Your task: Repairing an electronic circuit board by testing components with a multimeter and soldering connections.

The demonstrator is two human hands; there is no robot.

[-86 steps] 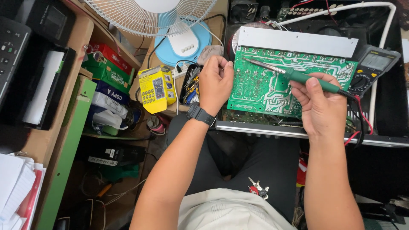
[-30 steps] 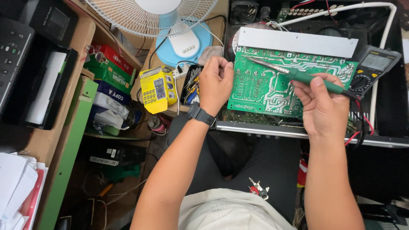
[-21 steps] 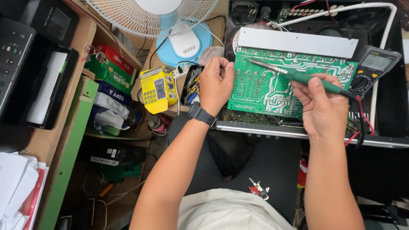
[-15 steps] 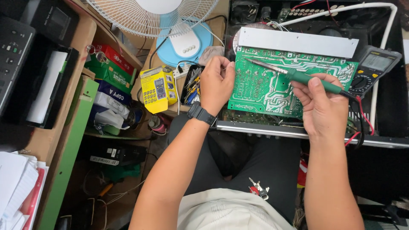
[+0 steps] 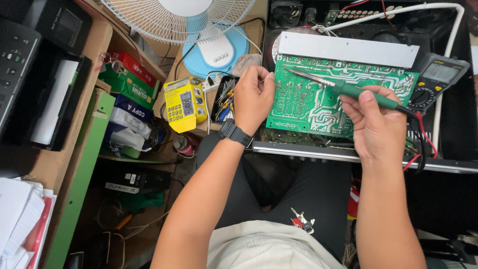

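Right hand (image 5: 379, 124): my fingers gripped a green soldering iron (image 5: 348, 89), tip on the circuit board (image 5: 318, 107).
Left hand (image 5: 254, 97): fingers curled closed at the board's left edge.

yellow meter box (image 5: 185, 103): upright, left of green board | red and green cartons (image 5: 130, 79): stacked on shelf, far left | multimeter screen (image 5: 440, 72): grey, far right, tilted

Circuit board (image 5: 318, 102) between yellow box (image 5: 184, 103), left, and multimeter (image 5: 434, 82), right
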